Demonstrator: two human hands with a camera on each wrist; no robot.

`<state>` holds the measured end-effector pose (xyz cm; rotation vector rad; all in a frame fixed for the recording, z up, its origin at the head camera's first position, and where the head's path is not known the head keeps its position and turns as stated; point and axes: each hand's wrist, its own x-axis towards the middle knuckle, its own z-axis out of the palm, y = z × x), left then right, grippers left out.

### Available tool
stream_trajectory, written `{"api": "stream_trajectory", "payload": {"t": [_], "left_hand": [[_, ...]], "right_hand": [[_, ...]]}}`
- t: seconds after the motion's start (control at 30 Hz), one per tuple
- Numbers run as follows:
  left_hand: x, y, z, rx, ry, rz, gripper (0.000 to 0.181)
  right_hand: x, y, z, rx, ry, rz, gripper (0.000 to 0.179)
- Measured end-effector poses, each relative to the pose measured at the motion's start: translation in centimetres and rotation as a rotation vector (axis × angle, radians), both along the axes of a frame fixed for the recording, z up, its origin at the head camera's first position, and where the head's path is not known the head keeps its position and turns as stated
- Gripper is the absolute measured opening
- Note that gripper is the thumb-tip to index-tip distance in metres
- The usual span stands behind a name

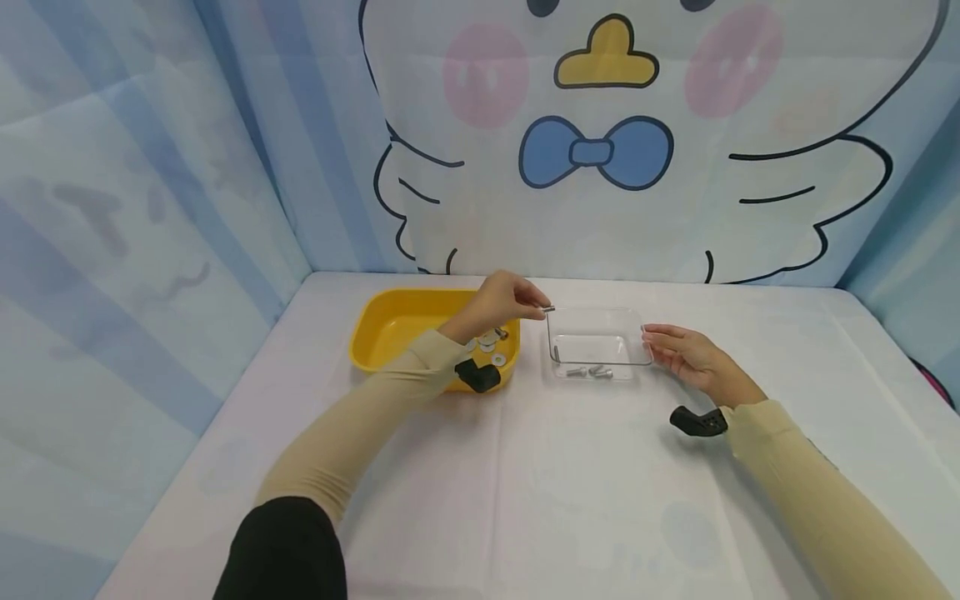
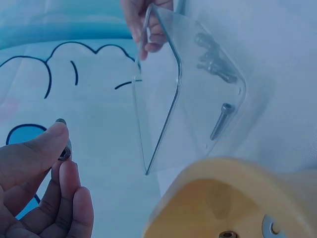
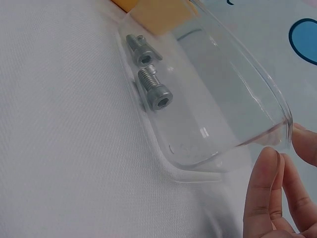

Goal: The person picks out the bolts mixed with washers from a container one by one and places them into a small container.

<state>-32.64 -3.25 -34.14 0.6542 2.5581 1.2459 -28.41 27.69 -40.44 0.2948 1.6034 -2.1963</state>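
With twelve o'clock taken as straight ahead in the head view, the white table [image 1: 585, 492] is seen nearest. Between one and two o'clock, the right hand [image 1: 690, 358] is found, and the rim of the clear box [image 1: 600, 347] is pinched between its thumb and bent fingers. A gentle squeeze is best here, so that the box is not tipped or slid. Near twelve o'clock, a small silver bolt [image 2: 65, 153] is pinched by the left hand [image 1: 504, 300], between the thumb and the bent fingers. The bolt is held up near the box's corner at ten o'clock; whether it is over the inside cannot be told. For this step to be done well, the rim should be cleared with room to spare, and the bolt should be gripped firmly so that it is not dropped. In the clear box, some loose bolts [image 3: 156, 94] are seen lying down, mostly along its six o'clock side, and they cannot be counted surely. Near the box's nine o'clock side, the yellow tray [image 1: 397, 321] is set on the table. In the tray, pale rings [image 1: 498, 359] and a metal piece [image 1: 502, 333] are seen toward four o'clock, but some of the inside is hidden by the left sleeve [image 1: 375, 433]. Farthest away, past twelve o'clock, a blue bow tie [image 1: 596, 152] is printed on the curtain [image 1: 480, 217].
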Motion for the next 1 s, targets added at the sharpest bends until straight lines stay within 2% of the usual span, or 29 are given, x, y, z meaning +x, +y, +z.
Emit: {"api": "stream_trajectory", "payload": {"t": [0.33,0.57,0.8,1.0], "left_hand": [[0.4,2.4,-0.3,-0.024,-0.004,-0.034,0.019],[0.4,3.8,-0.8,-0.051,-0.001,-0.044,0.018],[0.4,4.8,-1.7,-0.027,0.0,-0.055,0.017],[0.5,5.3,-2.4,-0.018,-0.014,-0.037,0.015]], "right_hand": [[0.1,0.2,0.1,-0.072,-0.024,-0.002,0.016],[0.0,0.0,0.2,-0.052,-0.026,-0.013,0.016],[0.0,0.1,0.1,-0.065,-0.023,-0.009,0.018],[0.0,0.1,0.0,-0.06,-0.023,-0.009,0.018]]}}
